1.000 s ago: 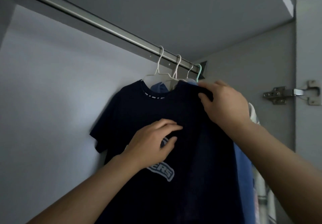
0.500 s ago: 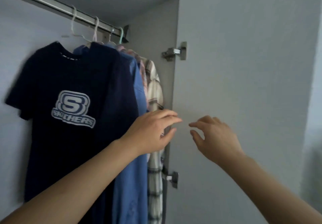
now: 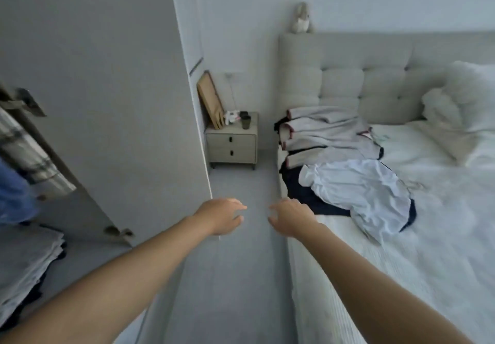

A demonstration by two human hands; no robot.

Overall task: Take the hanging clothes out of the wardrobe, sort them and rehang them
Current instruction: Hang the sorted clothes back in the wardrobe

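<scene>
A pile of clothes [image 3: 348, 172] lies on the near side of the white bed [image 3: 428, 263]: pale grey garments with dark trim, a white one on top and a navy one beneath. At the far left, a plaid shirt [image 3: 29, 153] and a blue garment [image 3: 13, 199] still hang inside the wardrobe. My left hand [image 3: 222, 217] and my right hand [image 3: 292, 219] reach forward over the floor, fingers loosely curled, holding nothing. The right hand is just short of the pile's navy edge.
The open wardrobe door [image 3: 107, 102] stands at my left with hinges on its inner side. Folded linen [image 3: 24, 266] is stacked low in the wardrobe. A bedside table [image 3: 231, 145] with a wooden frame and cups stands ahead. A narrow floor strip runs between door and bed.
My view has swung from the wardrobe rail to the bed. Both hands let go of the navy T-shirt hanging on the rail and now reach out empty over the floor.
</scene>
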